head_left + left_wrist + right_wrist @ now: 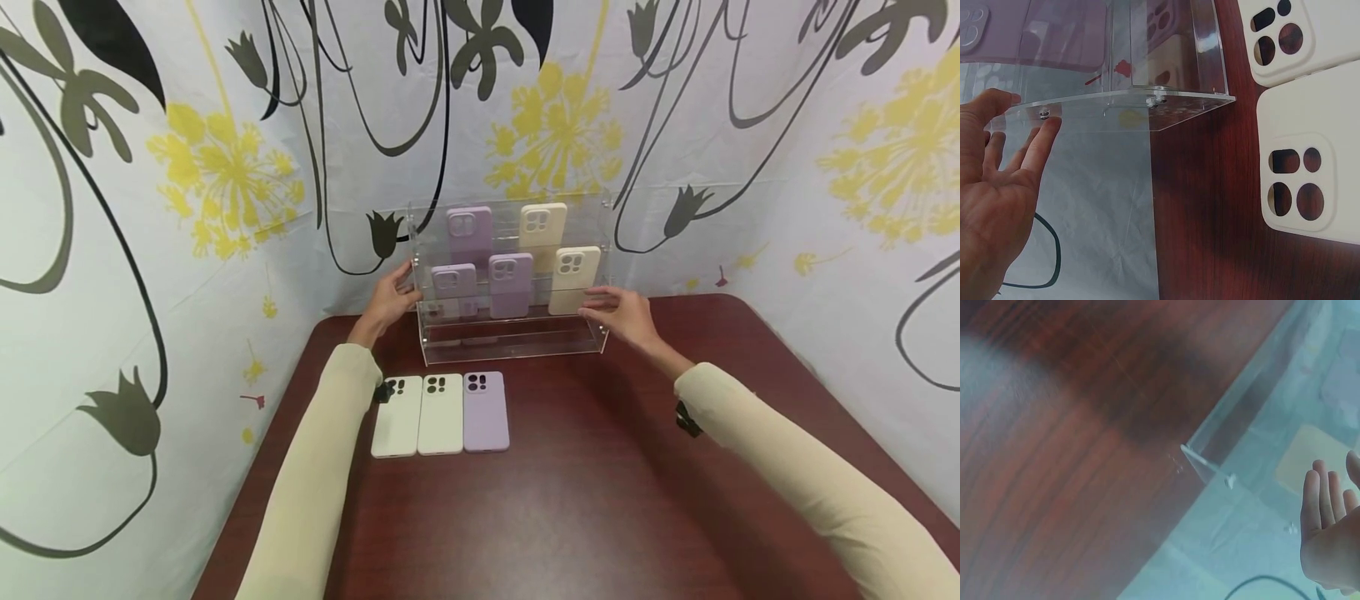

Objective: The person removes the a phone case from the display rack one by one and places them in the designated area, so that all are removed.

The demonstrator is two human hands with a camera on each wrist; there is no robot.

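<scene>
Framing the rack: your two hands sit at either end of the clear acrylic rack (510, 333), which stands on the dark wood table (600, 500) against the flowered backdrop (225, 167).
Left hand: your left hand (390, 300) lies flat on the rack's left end wall, fingers (1038, 140) straight and spread — touching, not curled round it.
Right hand: your right hand (622, 315) is just beside the rack's right end wall, fingers (1319, 500) straight and close together — contact cannot be told.
On the rack: purple cases (510, 283) toward its left and middle, cream cases (573, 279) toward its right.
In front of the rack: two pale cases (420, 414) and one purple case (485, 411) lie flat, side by side.
</scene>
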